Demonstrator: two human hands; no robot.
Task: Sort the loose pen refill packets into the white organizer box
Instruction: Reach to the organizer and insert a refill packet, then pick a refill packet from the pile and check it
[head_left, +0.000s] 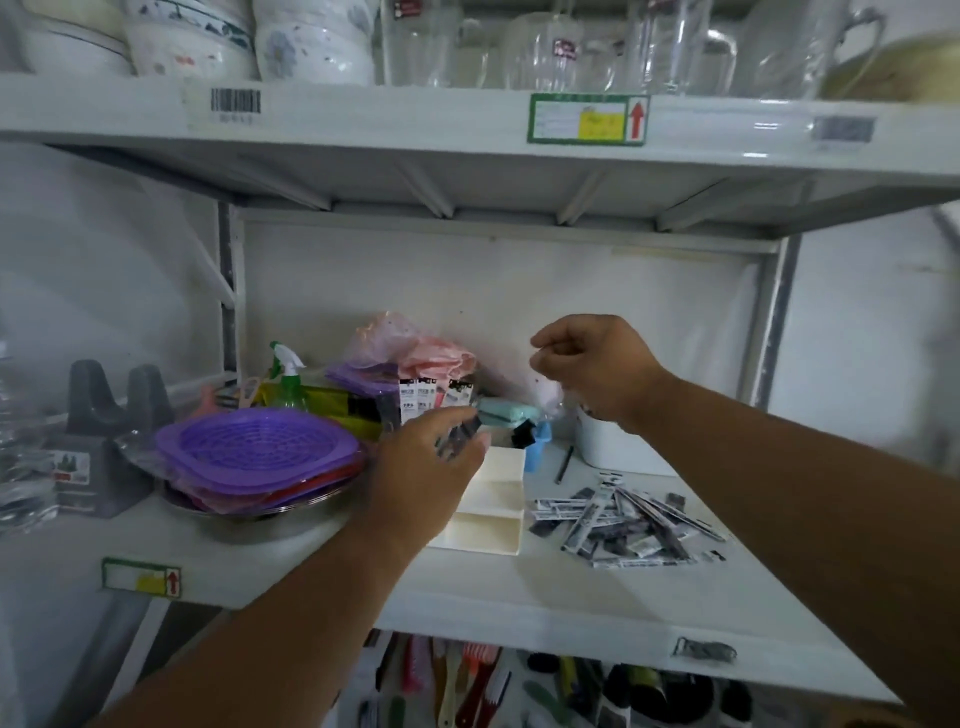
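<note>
Far left of the shelf (519, 597): a dark grey stand (111, 415), with clear plastic packaging at the very edge, blurred.

Left part of shelf: a stack of purple baskets (260, 447) in a metal bowl (249, 519). Behind it, toward the back wall, a green spray bottle (287, 382) and a bundle in pink plastic wrap (415, 348). Upright carded packets (434, 397) stand just right of the bottle.

My left hand (426, 467) is above the middle of the shelf, over the left side of the white organizer box (493, 525). The fingers are curled and pinch a dark refill packet (462, 434) above the box's rear compartments; the packet is blurred. The box sits at mid-shelf, stepped, with open compartments; the front one looks bare, the others are partly hidden by my hand.

Just behind the box: a teal object (506, 413), a black clip (523, 433) and a small blue cup (537, 449).

My right hand (597, 364) is raised near the back wall, well above the shelf, fingers curled with thumb and forefinger tips close together. I cannot tell whether it grips anything. Below it stands a white cup (608, 447).

Right part of shelf: the loose pen refill packets (628, 525) lie in a scattered, overlapping pile, just right of the box. One thin dark stick (563, 465) lies apart, between pile and blue cup.
</note>
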